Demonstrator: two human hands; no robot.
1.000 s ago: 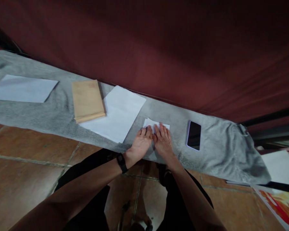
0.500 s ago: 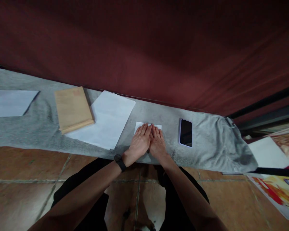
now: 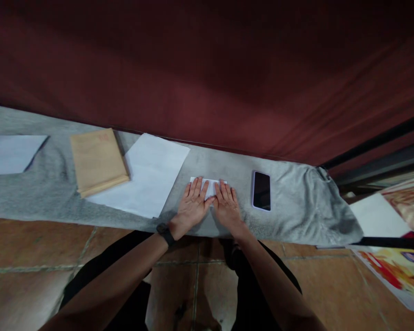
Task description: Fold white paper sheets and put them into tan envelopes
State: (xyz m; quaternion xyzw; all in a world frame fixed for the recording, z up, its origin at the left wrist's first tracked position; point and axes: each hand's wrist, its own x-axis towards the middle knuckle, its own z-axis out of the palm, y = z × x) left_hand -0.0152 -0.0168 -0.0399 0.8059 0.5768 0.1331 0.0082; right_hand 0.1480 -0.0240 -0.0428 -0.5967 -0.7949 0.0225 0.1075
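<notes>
A small piece of white paper [image 3: 210, 187] lies on the grey cloth, mostly covered by my hands. My left hand [image 3: 193, 201] rests flat on its left part, fingers stretched out and pointing away from me. On its right part lies my right hand [image 3: 226, 205], also flat with the fingers a little apart. The two thumbs meet near the paper's near side, and a strip of white shows between the index fingers. The paper's near edge is largely hidden under the hands.
To the right, a phone [image 3: 261, 191] lies on the grey cloth [image 3: 296, 202]. Large white sheets [image 3: 155, 170] lie left of my hands, partly under a brown paper packet [image 3: 98, 161]. Another white sheet [image 3: 12, 154] is at far left. A dark red surface [image 3: 193, 92] rises behind.
My hands have moved apart from lying close together to spread across the paper, uncovering a strip between them. The whole view has shifted slightly.
</notes>
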